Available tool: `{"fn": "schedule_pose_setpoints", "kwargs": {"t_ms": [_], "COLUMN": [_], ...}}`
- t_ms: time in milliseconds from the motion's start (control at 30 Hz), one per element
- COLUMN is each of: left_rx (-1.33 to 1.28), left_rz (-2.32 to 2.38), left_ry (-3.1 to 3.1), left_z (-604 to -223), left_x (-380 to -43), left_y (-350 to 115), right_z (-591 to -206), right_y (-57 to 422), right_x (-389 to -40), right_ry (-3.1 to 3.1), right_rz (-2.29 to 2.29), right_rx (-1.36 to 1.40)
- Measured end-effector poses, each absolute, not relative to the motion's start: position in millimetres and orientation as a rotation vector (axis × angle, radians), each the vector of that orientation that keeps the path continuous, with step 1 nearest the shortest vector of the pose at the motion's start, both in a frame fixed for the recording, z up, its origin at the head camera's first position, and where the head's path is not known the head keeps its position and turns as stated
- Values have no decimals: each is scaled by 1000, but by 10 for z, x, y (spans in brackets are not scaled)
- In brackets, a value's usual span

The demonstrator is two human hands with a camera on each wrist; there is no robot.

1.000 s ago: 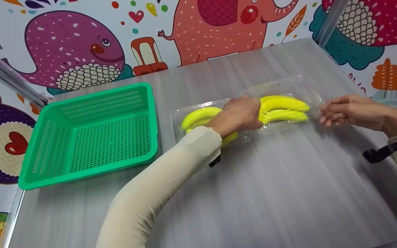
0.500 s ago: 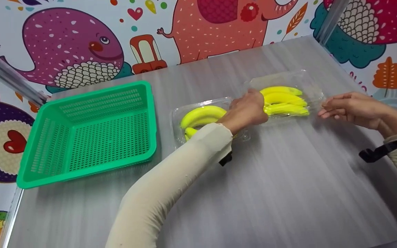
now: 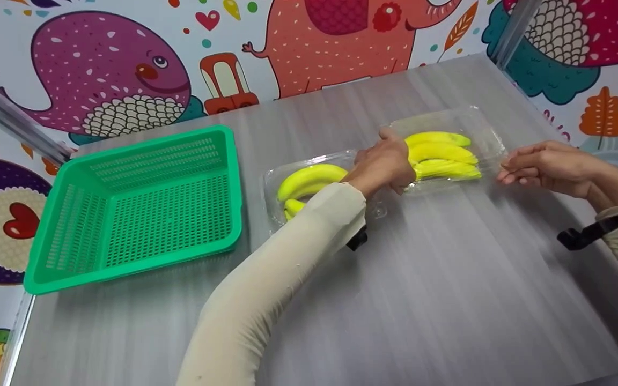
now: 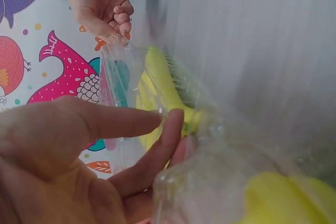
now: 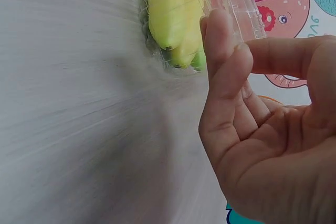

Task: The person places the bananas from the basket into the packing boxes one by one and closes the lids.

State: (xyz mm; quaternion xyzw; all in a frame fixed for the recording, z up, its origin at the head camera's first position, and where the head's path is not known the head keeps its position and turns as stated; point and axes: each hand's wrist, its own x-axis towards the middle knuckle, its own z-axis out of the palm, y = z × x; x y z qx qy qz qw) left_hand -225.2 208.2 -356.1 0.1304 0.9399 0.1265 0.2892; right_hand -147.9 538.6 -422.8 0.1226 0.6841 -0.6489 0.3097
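Two clear plastic containers with yellow bananas lie side by side on the table. The right container (image 3: 483,126) holds several bananas (image 3: 440,153), with fine streaks like stretched clear film over their right ends. My right hand (image 3: 550,167) pinches at this container's right edge, thumb against fingertips, as the right wrist view also shows. At its left end my left hand (image 3: 387,163) pinches the edge between thumb and forefinger. The left container (image 3: 269,195), its bananas (image 3: 309,179) partly hidden, lies under my left wrist and sleeve. In the left wrist view its corner blurs below my fingers.
A green perforated basket (image 3: 236,187) stands on the left of the grey table (image 3: 421,300). Walls printed with cartoon animals (image 3: 341,53) enclose the back and sides. A black wrist mount (image 3: 598,230) sticks out from my right sleeve.
My left hand has shifted slightly right and away. The bananas in the right container now lie farther back and more of them show. My right hand has stayed at the container's right edge.
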Motion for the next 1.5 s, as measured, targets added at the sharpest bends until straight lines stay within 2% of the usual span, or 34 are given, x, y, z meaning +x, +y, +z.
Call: {"fn": "schedule_pose_setpoints", "kwargs": {"t_ms": [267, 633, 867, 1167, 1500], "left_rx": [451, 869, 1307, 1835, 1986], "left_rz": [285, 252, 72, -534, -595], "left_ry": [2569, 2674, 2595, 2900, 3041], "left_z": [-3591, -3615, -3667, -3993, -4154], "left_x": [-2246, -2297, -2243, -1953, -1968], "left_y": [2079, 1968, 1903, 2020, 1959], "right_z": [-4254, -4245, -4227, -4224, -4232], "right_y": [5395, 5409, 5378, 5381, 5377], "right_x": [-1462, -1447, -1451, -1439, -1454], "right_ry": [1764, 1877, 1908, 1893, 1887], "right_rz": [-1739, -1676, -1664, -1692, -1675], "right_rx": [344, 366, 429, 443, 372]}}
